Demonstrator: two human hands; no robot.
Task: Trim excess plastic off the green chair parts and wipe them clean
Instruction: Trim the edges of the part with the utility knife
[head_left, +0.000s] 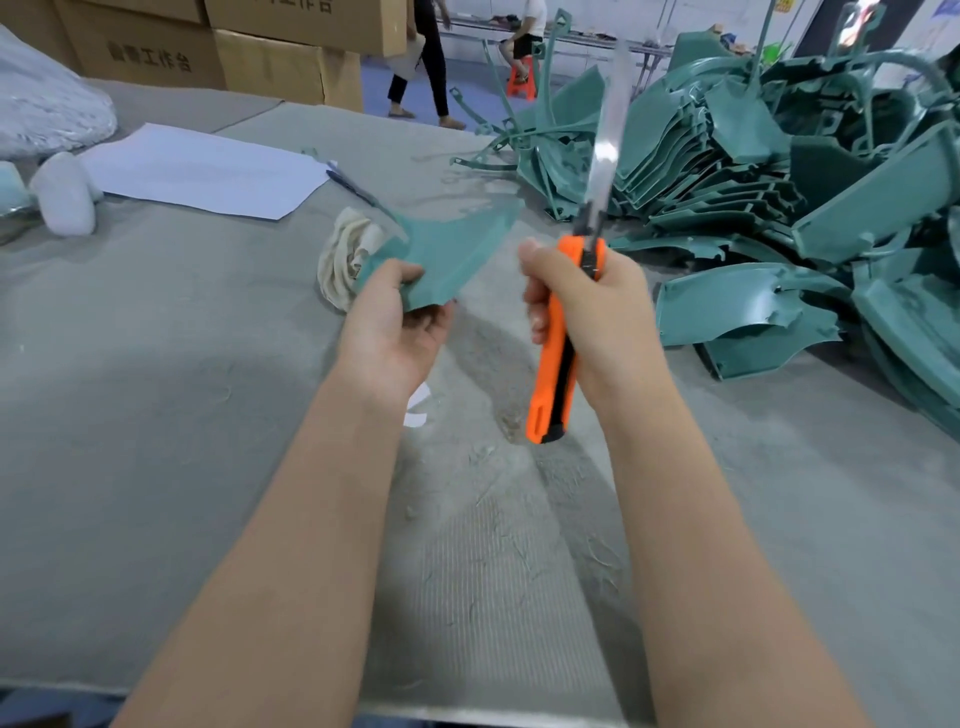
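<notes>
Both forearms reach in from the lower edge over the grey felt-covered table (182, 415). The right hand (587, 306) wraps its fingers round an orange utility knife (558, 358), with the long blade (605, 150) pointing up and away. The left hand (387, 332) pinches the near, narrow end of one green chair part (452, 249), thumb on top and fingers beneath, holding it above the table just in front of a bunched cream rag (343, 260).

Its thin moulded wall suggests the part is light and stiff with some flex, and its untrimmed edges are probably sharp. A hold at the near end, well clear of the cutting line, suits it.

Beyond lie white paper sheets (208, 171), a tangled pile of green chair parts (753, 182) at right, and cardboard boxes (260, 52) behind.

Motion blur smears the blade and the part's far edge, so the excess plastic cannot be located. The left fingertips are hidden under the part.
</notes>
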